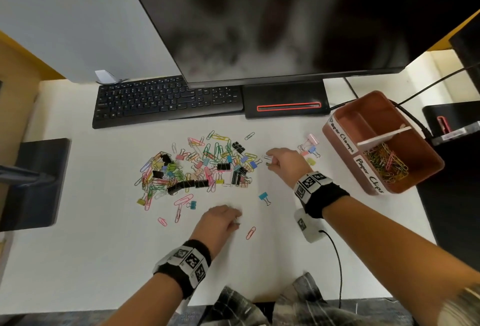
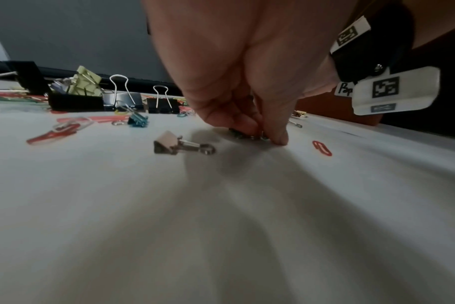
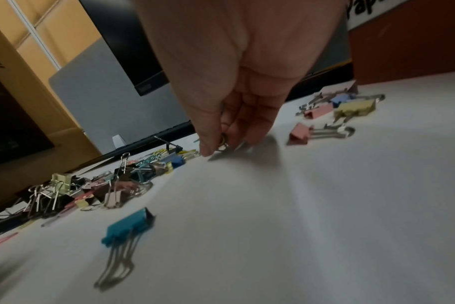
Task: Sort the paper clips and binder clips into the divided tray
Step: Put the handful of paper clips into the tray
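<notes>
Keyboard (image 1: 166,100) under monitor (image 1: 285,14), white desk (image 1: 78,222).

A loose heap of coloured paper clips and binder clips (image 1: 197,167) sprawls on the white tabletop (image 1: 104,247), to the left of the right hand (image 1: 284,163) and beyond the left hand (image 1: 220,222). A blue binder clip (image 1: 264,197) lies alone between the two hands, and a pink paper clip (image 1: 251,232) lies just right of the left hand. The brown divided tray (image 1: 426,159) sits to the right of the right hand; its near compartment, labelled "Paper Clips", holds a tangle of paper clips (image 1: 387,163).
</notes>
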Available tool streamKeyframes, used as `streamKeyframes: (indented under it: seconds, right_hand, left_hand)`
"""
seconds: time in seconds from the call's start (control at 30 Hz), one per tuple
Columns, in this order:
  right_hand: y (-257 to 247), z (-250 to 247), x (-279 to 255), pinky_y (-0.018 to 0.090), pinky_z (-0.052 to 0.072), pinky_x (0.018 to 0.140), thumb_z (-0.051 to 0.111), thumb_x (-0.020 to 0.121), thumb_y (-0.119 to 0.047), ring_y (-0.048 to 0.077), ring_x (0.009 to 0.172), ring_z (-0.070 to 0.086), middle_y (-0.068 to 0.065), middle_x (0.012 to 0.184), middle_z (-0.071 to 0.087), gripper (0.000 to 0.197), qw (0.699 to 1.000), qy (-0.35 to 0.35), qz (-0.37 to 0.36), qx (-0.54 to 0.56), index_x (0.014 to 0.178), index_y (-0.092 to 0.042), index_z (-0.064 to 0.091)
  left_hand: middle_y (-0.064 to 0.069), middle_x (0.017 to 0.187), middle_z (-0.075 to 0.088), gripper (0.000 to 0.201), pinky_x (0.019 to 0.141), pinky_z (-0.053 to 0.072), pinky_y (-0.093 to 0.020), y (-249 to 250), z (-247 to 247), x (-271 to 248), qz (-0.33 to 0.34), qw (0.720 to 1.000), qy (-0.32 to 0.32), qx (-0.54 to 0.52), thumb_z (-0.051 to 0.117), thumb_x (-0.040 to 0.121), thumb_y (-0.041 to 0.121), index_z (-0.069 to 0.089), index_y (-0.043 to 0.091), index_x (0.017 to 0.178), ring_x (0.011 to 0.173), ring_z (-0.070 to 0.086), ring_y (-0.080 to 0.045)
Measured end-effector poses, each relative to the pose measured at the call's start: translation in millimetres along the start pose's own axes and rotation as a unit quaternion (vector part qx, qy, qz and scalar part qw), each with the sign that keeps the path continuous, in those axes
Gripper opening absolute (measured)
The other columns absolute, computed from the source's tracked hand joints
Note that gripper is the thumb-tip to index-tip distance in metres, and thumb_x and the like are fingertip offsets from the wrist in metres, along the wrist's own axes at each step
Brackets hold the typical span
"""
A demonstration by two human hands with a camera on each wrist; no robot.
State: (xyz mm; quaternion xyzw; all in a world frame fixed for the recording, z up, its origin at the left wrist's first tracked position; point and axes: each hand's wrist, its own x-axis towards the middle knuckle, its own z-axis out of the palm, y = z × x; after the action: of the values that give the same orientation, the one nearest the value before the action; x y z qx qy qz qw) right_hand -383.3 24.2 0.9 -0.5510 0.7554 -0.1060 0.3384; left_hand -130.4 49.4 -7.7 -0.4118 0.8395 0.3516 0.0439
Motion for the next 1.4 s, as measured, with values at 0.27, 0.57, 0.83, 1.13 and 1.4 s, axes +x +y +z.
streamKeyframes:
  seconds: [0.27, 0.57, 0.83, 1.13, 1.4]
  right_hand:
    - [-5.1, 5.5, 16.2, 0.028, 0.044, 0.084, 0.059, 0.088, -0.013, 0.031, 0.094, 0.06, 0.017, 0.113, 0.052, 0.016, 0.998, 0.035, 0.042, 0.015, 0.098, -0.004, 0.068]
    - [0.7, -2.7, 2.5, 0.032, 0.05, 0.085, 0.052, 0.091, -0.012, 0.026, 0.096, 0.061, 0.012, 0.106, 0.066, 0.018, 1.0, -0.019, 0.01, -0.016, 0.106, -0.008, 0.062]
    - [-6.5, -0.4, -36.2, 0.027, 0.046, 0.087, 0.057, 0.089, -0.013, 0.018, 0.086, 0.056, 0.005, 0.098, 0.058, 0.016, 0.99, -0.098, -0.098, -0.014, 0.101, -0.01, 0.068]
    - [-39.5, 56.0, -83.0, 0.033, 0.045, 0.091, 0.048, 0.091, -0.006, 0.031, 0.1, 0.058, 0.017, 0.113, 0.058, 0.019, 0.924, -0.249, -0.253, -0.143, 0.101, 0.001, 0.063]
    - [-37.0, 74.5, -85.1, 0.043, 0.044, 0.086, 0.044, 0.095, -0.012, 0.033, 0.105, 0.05, 0.018, 0.104, 0.062, 0.02, 0.941, -0.204, -0.224, -0.152, 0.1, -0.002, 0.06]
  left_hand:
    - [-0.001, 0.096, 0.065, 0.019, 0.089, 0.042, -0.027, -4.4, -10.6, 12.5, -0.001, 1.0, 0.008, -0.009, 0.061, 0.087, 0.022, 0.065, 0.014, 0.104, 0.094, 0.054, -0.016]
    - [0.008, 0.077, 0.065, 0.019, 0.063, 0.041, -0.007, -16.7, -21.9, -15.4, -0.14, 0.977, 0.084, -0.139, 0.075, 0.075, 0.03, 0.063, 0.022, 0.087, 0.074, 0.059, -0.008]
    - [0.006, 0.079, 0.065, 0.022, 0.074, 0.048, -0.025, -22.0, -16.6, -7.2, -0.111, 0.986, 0.114, -0.044, 0.072, 0.078, 0.029, 0.066, 0.023, 0.099, 0.076, 0.057, -0.013]
    - [0.007, 0.082, 0.063, 0.011, 0.075, 0.046, -0.029, -23.0, -18.1, 16.0, -0.085, 0.991, 0.087, 0.05, 0.064, 0.081, 0.035, 0.068, 0.025, 0.083, 0.078, 0.054, -0.015]
    - [0.006, 0.079, 0.045, 0.005, 0.066, 0.039, -0.023, -20.2, -18.8, 23.6, -0.049, 0.998, 0.039, 0.022, 0.061, 0.083, 0.018, 0.063, 0.015, 0.079, 0.069, 0.046, -0.012]
